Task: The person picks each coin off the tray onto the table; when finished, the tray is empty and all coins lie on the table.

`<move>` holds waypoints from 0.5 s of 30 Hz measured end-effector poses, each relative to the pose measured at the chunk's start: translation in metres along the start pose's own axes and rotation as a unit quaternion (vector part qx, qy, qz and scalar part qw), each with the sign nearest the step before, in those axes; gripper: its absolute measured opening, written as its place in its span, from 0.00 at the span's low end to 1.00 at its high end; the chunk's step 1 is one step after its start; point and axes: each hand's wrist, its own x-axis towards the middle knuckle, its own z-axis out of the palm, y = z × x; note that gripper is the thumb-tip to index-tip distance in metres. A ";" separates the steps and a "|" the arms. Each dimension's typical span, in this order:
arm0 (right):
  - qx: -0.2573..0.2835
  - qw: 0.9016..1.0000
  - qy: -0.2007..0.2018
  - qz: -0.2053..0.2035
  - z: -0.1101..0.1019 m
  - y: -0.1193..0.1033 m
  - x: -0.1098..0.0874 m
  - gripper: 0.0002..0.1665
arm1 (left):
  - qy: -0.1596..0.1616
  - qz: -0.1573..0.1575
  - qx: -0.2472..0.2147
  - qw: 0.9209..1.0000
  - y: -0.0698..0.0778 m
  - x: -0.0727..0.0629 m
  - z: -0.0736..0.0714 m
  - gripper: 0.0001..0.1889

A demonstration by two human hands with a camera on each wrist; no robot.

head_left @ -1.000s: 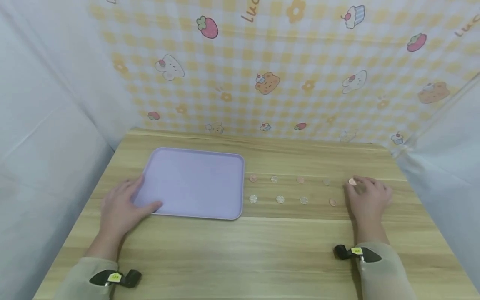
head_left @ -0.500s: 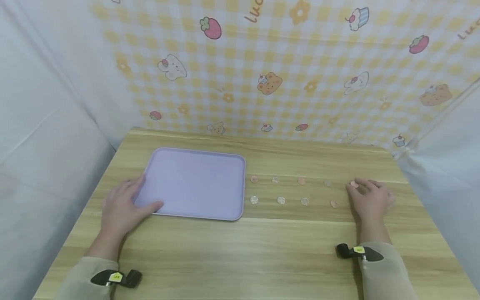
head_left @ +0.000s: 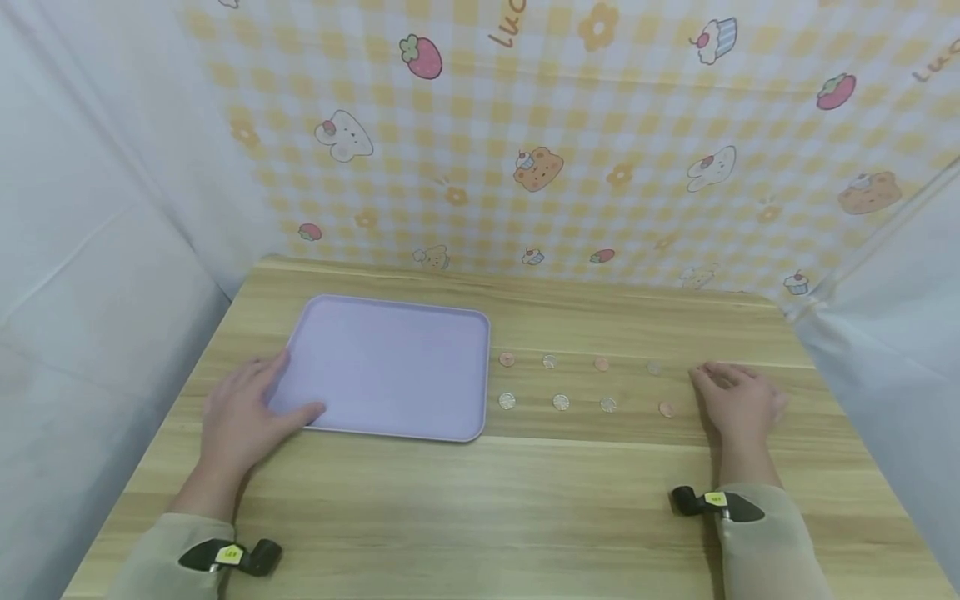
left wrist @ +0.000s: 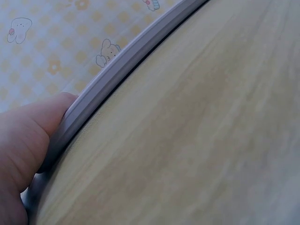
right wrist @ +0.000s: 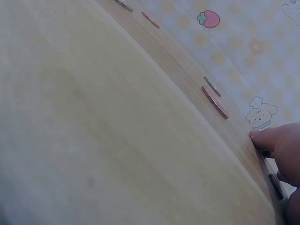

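Note:
A flat lilac tray (head_left: 397, 367) lies on the wooden table. My left hand (head_left: 243, 412) rests at its left end, the thumb over the near rim and the fingers along the left side; the left wrist view has the thumb (left wrist: 33, 136) against the tray's wall. At the right, my right hand (head_left: 741, 404) is low over the table, thumb and index tips together where a copper coin was pinched; the fingers now hide that coin in the head view. In the right wrist view, a dark coin edge (right wrist: 276, 186) shows beneath the hand.
Two rows of coins lie between tray and right hand, among them a silver coin (head_left: 507, 401), a copper coin (head_left: 602, 364) and a copper coin (head_left: 667, 409) nearest the hand. A yellow checked cloth (head_left: 480, 167) hangs behind the table (head_left: 465, 508).
The copper coin seen between my right thumb and index finger has gone out of sight as those fingertips turned down and closed together. My left hand and the tray have stayed put.

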 end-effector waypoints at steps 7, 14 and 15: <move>-0.009 1.000 -0.005 -0.003 0.001 0.002 0.001 0.37 | 0.000 -0.001 0.004 1.000 0.000 0.000 -0.002 0.56; -0.008 1.000 -0.003 -0.015 0.003 0.004 0.000 0.37 | 0.001 0.000 0.003 1.000 -0.001 0.000 -0.001 0.56; -0.008 1.000 -0.003 -0.016 0.004 0.005 0.001 0.38 | 0.001 0.000 0.003 1.000 -0.001 0.000 -0.002 0.56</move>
